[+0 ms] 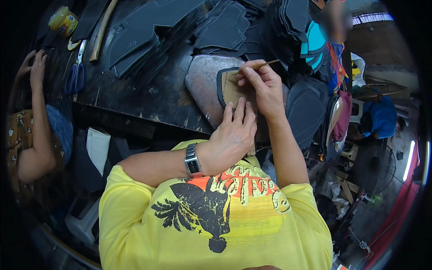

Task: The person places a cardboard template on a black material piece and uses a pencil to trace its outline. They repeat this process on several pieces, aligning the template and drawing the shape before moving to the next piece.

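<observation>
My left hand [235, 130] lies flat with fingers spread on a tan, card-like pattern piece [230, 90], holding nothing. A black border shows around the pattern's far and left edges; whether it is a sheet beneath or a rim, I cannot tell. Under both is a worn grey-brown slab [202, 76] on the dark table. My right hand [264, 87] pinches a thin brown stick-like tool [271, 63] above the pattern's far right part. Its lower end seems to reach toward the pattern's edge, but the contact is too small to make out.
Stacks of dark cut pieces [222, 29] cover the table's far side, with more [307, 108] at right beside teal pieces [314, 40]. Blue-handled scissors [75, 76], a wooden strip [102, 31] and a yellow jar [63, 21] lie far left. A co-worker's arm [38, 135] is at left.
</observation>
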Motion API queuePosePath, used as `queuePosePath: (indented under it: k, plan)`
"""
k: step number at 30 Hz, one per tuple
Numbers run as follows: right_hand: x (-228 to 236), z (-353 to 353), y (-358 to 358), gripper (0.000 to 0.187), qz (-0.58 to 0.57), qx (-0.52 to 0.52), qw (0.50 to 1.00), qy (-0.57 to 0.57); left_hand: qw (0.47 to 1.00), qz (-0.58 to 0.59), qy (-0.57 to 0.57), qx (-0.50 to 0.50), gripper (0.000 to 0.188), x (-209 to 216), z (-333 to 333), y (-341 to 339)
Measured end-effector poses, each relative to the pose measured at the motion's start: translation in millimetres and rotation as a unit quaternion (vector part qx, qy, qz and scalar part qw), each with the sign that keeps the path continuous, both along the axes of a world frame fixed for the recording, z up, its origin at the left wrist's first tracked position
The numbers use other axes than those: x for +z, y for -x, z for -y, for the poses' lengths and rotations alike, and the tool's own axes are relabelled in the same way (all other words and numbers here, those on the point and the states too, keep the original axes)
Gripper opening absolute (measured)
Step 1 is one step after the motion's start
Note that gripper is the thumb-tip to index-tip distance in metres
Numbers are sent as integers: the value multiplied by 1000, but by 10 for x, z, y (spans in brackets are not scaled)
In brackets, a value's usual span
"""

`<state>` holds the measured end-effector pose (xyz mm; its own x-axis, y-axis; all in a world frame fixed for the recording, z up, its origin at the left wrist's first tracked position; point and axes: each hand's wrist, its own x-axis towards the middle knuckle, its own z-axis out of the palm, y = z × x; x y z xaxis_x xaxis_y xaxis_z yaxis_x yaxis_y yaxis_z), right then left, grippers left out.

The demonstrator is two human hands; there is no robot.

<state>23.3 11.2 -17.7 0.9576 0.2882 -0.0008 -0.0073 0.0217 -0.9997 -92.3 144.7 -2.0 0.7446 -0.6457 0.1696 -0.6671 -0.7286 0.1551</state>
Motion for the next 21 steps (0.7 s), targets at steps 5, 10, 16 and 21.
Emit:
queuePosePath:
  k: [5, 10, 16, 21]
  plan:
    - [1, 0, 62, 11, 121, 66, 980, 144, 999, -27, -9, -16, 45, 27, -5, -10]
    - [54, 34, 66, 10, 188, 111, 952, 213, 999, -39, -2, -18, 47, 37, -11, -1]
    - [27, 44, 40, 12, 133, 87, 976, 151, 998, -51, 1, -20, 50, 37, -37, 7]
    - [47, 44, 39, 12, 147, 88, 970, 173, 998, -59, 24, -14, 49, 51, -34, 1]
